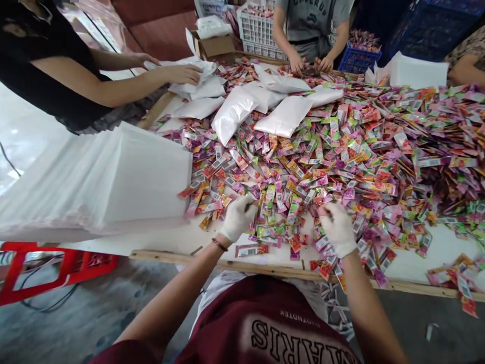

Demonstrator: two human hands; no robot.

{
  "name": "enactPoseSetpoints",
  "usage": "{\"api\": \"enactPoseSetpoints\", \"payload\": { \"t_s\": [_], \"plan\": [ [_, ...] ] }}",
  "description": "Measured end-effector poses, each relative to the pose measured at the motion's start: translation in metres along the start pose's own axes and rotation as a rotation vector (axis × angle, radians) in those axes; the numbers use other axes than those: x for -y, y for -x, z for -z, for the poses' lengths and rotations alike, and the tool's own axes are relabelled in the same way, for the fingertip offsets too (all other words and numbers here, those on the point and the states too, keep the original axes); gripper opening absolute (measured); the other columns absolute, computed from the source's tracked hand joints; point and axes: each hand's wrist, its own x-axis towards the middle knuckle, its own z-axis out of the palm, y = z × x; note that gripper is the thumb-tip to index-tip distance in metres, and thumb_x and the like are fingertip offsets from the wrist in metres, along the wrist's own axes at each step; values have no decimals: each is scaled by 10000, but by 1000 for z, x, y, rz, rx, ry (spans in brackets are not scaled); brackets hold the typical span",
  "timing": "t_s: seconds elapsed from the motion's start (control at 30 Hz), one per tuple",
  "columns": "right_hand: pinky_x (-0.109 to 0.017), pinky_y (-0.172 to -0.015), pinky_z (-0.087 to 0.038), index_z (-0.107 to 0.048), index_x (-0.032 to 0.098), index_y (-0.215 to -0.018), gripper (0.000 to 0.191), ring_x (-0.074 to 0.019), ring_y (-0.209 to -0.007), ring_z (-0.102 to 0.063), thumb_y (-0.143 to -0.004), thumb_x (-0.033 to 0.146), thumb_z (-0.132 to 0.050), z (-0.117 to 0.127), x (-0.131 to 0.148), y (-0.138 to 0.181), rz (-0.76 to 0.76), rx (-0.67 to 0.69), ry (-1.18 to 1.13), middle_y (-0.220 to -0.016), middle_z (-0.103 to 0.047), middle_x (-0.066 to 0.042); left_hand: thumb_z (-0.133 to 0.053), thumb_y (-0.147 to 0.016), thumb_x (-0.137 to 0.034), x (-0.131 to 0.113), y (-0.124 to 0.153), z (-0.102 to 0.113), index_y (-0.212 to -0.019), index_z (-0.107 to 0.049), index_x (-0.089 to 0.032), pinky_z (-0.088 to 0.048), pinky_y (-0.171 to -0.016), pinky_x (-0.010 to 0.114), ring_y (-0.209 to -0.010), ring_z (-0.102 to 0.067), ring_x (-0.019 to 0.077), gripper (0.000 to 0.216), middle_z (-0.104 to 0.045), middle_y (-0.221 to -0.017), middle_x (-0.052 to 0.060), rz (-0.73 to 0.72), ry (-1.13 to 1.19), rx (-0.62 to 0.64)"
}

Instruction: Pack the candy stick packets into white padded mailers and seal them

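Observation:
Both my hands wear white gloves and rest on a heap of small colourful sachets (341, 151) spread over the table (265, 267). My left hand (238, 217) is curled, its fingers pinching sachets at the heap's near edge. My right hand (337, 228) is also curled, closed on sachets just to the right. Green, pink and orange packets lie between the two hands. A single sachet (250, 249) lies loose near the table's wooden front edge.
A stack of white bags (113, 187) lies at my left. Filled white bags (261, 108) sit mid-table. One person's arms (132, 83) reach in from the left; another person (310, 35) works at the far side. White and blue crates (257, 30) stand behind. A red stool (49, 270) is at lower left.

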Motion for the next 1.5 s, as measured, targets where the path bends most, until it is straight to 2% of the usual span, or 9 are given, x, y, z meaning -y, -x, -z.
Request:
{"api": "enactPoseSetpoints", "payload": {
  "t_s": [0.1, 0.23, 0.43, 0.57, 0.7, 0.83, 1.17, 1.37, 1.5],
  "plan": [
    [-328, -645, -442, -580, 215, -917, 359, -226, -713, -592, -917, 561, -484, -53, 37, -2, -133, 152, -91, -792, -642, -74, -500, -868, -395, -19, -35, -21, -714, -528, -195, -375, -615, 291, -666, -554, 185, 254, -589, -692, 50, 68, -136, 113],
    [-312, -620, -393, -557, 174, -962, 327, -239, -731, -608, -894, 493, -529, -95, 46, -4, -293, 156, 75, -818, -655, -105, -590, -781, -329, -18, -53, -36, -719, -512, -196, -335, -585, 289, -650, -558, 194, 166, -573, -685, 46, 148, -172, 244],
    [-308, -623, -411, -561, 217, -725, 455, -206, -643, -576, -976, 530, -347, -65, 12, 2, -221, 223, -101, -636, -598, -43, -563, -769, -262, 13, -21, -11, -712, -379, -210, -352, -594, 232, -593, -420, 102, 199, -416, -638, -53, 157, 481, 116],
    [-342, -839, -484, -653, 200, -910, 411, -228, -912, -645, -983, 476, -357, -40, 9, -22, -107, 121, -215, -952, -708, -100, -523, -849, -358, 42, -10, 35, -982, -429, -219, -432, -618, 234, -608, -494, 103, 213, -499, -735, -51, 251, 848, 30],
    [-405, -917, -493, -641, 178, -1108, 330, -263, -990, -640, -938, 364, -428, -50, 10, -67, 6, 77, -41, -1068, -699, -130, -561, -793, -257, 87, -11, 75, -1219, -503, -181, -468, -683, 254, -683, -547, 132, 436, -570, -796, -17, 214, 416, 8],
    [-432, -950, -498, -587, 150, -1277, 464, -297, -1069, -625, -826, 213, -501, -74, -1, -100, 117, 273, 160, -1182, -668, -159, -545, -808, -233, 117, -18, 86, -1208, -608, -190, -493, -841, 307, -962, -640, 225, 407, -677, -1106, 85, 84, -63, 212],
    [-437, -953, -498, -665, 167, -1105, 322, -276, -1042, -619, -826, 242, -522, -80, -7, -99, 164, 241, 71, -1101, -671, -135, -573, -774, -199, 104, -66, 74, -1117, -690, -275, -515, -779, 314, -946, -672, 234, 371, -694, -1080, 60, -206, -346, 608],
    [-419, -898, -493, -642, 211, -964, 182, -255, -955, -605, -818, 289, -566, -56, 21, -82, 107, -99, -135, -987, -647, -83, -536, -799, -203, 96, -77, 86, -979, -619, -184, -526, -838, 325, -929, -637, 196, 199, -637, -1056, 85, -260, 208, 144],
    [-374, -783, -509, -577, 217, -1040, 209, -205, -780, -603, -902, 354, -501, -61, 46, -67, -45, -35, -361, -902, -646, -46, -478, -927, -352, 87, -68, 100, -937, -484, -212, -501, -648, 271, -643, -548, 126, 141, -553, -772, -4, 17, 612, -164]
  ]
}}
